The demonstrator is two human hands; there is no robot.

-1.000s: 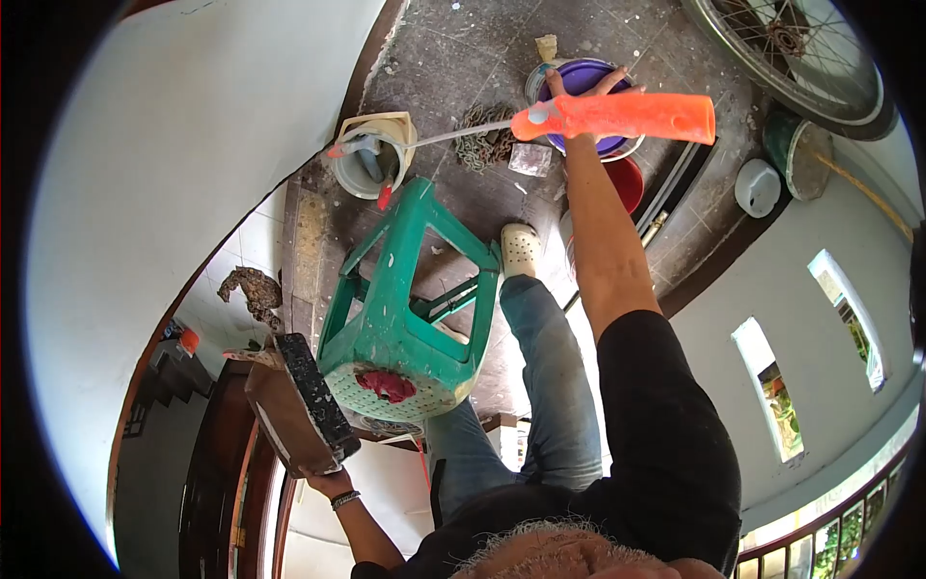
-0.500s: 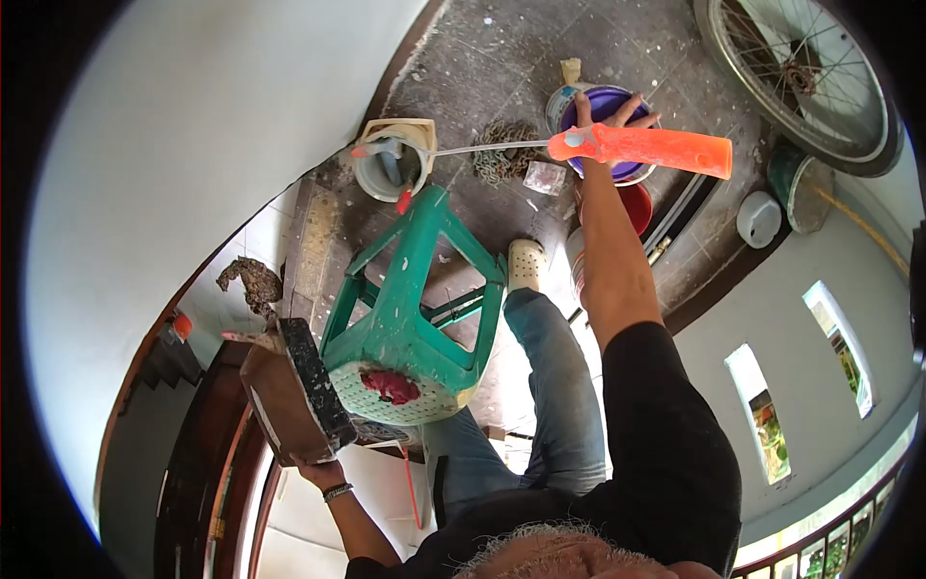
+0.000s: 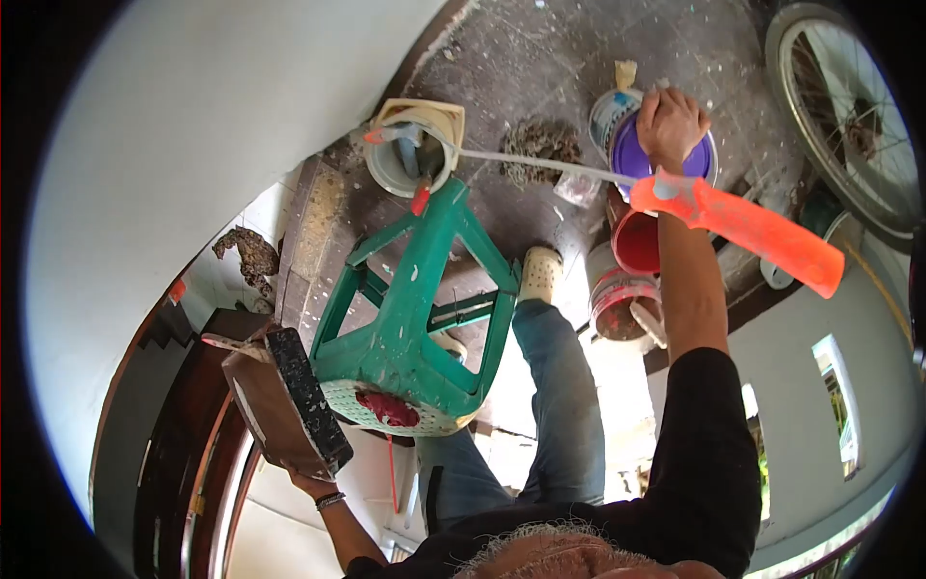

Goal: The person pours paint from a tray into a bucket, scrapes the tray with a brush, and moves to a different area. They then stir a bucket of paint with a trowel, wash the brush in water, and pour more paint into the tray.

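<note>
My left hand [image 3: 313,485] holds up a brown paint tray [image 3: 270,410] with a black, paint-spattered side; some fingers are hidden by it. A light-handled tool [image 3: 236,345] lies across the tray's far end. My right hand [image 3: 672,125] is curled at the far edge of a bucket with a purple top [image 3: 637,154]; its fingertips are hidden. An orange handle [image 3: 748,232] on a long metal rod passes across my right forearm in view, neither hand gripping it. The rod reaches toward a white bucket [image 3: 386,174] holding tools with red and orange ends.
A green plastic stool [image 3: 410,328] with a red lump on its seat stands between the buckets and my legs. Red paint containers [image 3: 637,241] sit by my right arm. A chain heap [image 3: 540,150] lies on the floor. A bicycle wheel [image 3: 854,125] stands at upper right.
My right hand has gone from spread fingers on the purple top to a curled grip at its far edge. The view has shifted, and the orange handle appears lower and farther right.
</note>
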